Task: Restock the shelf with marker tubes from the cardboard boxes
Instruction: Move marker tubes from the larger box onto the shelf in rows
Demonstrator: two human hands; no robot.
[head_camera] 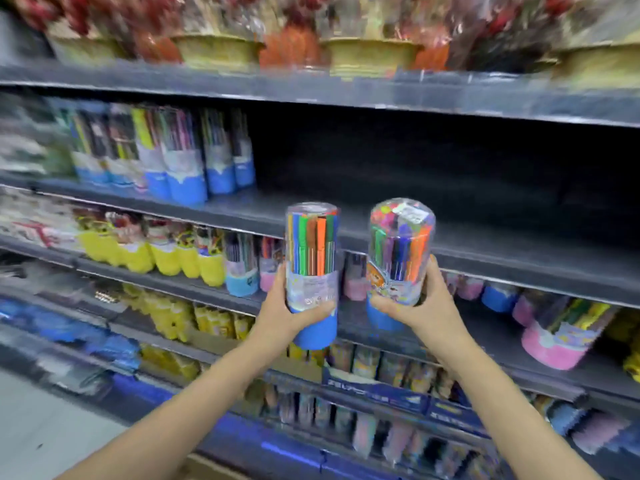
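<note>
Store aisle, dark grey metal shelving unit (346, 95) running in tiers. Top tier: wrapped baskets (218, 50), blurred. Lower tiers: yellow-based packs (166, 258), pink-based tub (554, 341) at right. Pale floor (52, 427) bottom left. Blue edge strip (287, 452) on the lowest tier. Even overhead light, edges motion-blurred.

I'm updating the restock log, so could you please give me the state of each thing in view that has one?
Left hand: grips a marker tube near its base.
Right hand: grips the other marker tube near its base.
Left tube: upright, lifted, not yet on the shelf.
Right tube: tilted slightly, lifted, not yet on the shelf.
Middle shelf: bare at right.
Blue-based tubes: standing at the shelf's left end.
</note>
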